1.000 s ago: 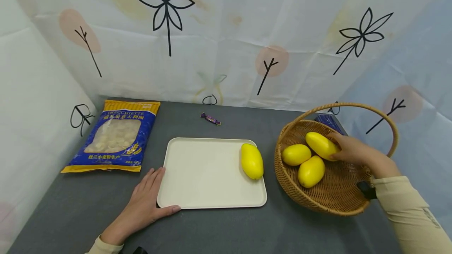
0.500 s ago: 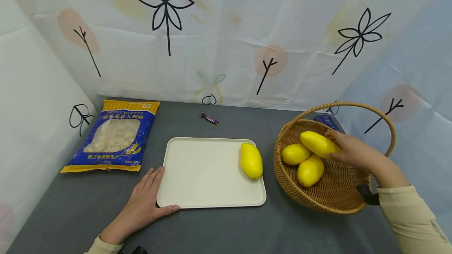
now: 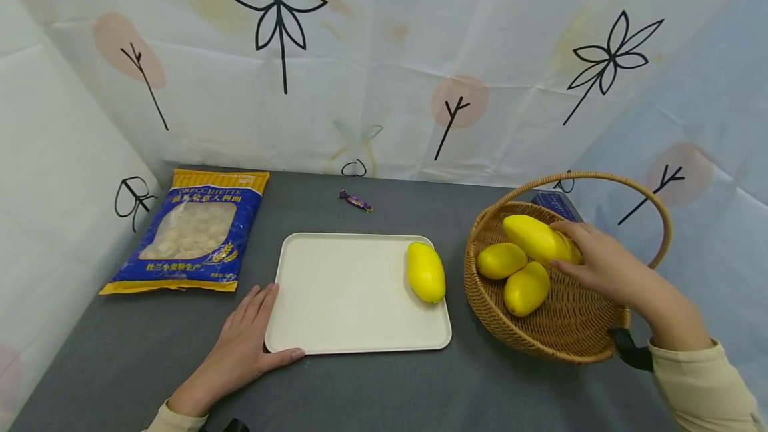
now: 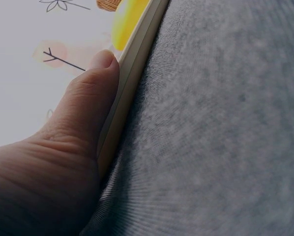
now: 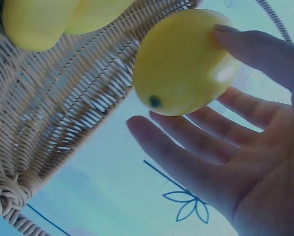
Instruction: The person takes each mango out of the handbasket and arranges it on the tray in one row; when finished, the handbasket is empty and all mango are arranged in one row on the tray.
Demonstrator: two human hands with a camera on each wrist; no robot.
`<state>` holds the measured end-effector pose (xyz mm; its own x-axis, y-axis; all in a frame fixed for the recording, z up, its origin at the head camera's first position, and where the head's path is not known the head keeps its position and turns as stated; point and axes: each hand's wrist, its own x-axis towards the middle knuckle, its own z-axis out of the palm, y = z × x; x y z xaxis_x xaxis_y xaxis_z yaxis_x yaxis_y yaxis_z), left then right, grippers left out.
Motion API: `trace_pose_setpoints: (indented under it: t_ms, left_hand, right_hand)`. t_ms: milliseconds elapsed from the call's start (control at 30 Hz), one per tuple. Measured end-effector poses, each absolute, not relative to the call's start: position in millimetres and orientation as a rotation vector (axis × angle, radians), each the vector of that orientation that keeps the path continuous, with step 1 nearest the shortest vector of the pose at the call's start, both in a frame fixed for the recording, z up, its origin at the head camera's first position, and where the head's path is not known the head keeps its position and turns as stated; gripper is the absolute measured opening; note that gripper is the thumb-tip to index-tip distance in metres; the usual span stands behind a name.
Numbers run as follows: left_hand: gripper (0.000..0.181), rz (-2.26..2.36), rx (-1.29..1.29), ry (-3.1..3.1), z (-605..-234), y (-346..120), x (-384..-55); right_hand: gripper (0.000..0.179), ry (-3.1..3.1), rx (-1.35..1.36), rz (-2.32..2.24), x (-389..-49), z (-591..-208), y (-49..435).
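Note:
My right hand (image 3: 606, 262) reaches into a round wicker basket (image 3: 579, 325) and pinches a yellow mango (image 3: 531, 239) between thumb and fingers. In the right wrist view the held mango (image 5: 179, 64) shows a dark stem spot, with the thumb on one side and the fingertips on the other. Two more mangoes (image 3: 527, 289) lie below it in the basket. At the near left corner of a cream rectangular tray (image 3: 342, 292) rests my left hand (image 3: 243, 339), fingers straight along its left side and thumb (image 4: 88, 93) along the front edge. One mango (image 3: 426, 272) lies at the tray's right end.
The basket's tall arched handle (image 3: 600, 175) rises over its back and right side. Behind the basket stands a dark blue box (image 3: 557, 204). A blue and yellow pasta bag (image 3: 192, 229) lies at the left, and a purple wrapped candy (image 3: 356, 201) lies behind the tray.
The held mango has shifted left and slightly up within the basket, while my right wrist has swung lower and to the right. My left hand has stayed at the tray.

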<state>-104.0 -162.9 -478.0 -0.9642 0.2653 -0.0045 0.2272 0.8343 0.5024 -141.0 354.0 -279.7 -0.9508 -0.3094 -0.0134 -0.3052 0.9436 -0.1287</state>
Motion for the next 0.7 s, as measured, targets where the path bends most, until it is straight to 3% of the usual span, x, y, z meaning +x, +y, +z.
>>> trace_pose_setpoints:
  t_ms: [300,700]
  left_hand:
    - [0.120,0.784,0.399,2.944,-480.6,-163.4,-104.9]
    - [0.121,0.781,0.395,2.935,-479.7,-163.3,-105.3]
  right_hand:
    - [0.056,3.175,-0.589,-0.242,-118.9,-274.0,336.2]
    - [0.066,3.361,-0.930,-0.325,-98.5,-272.4,309.4]
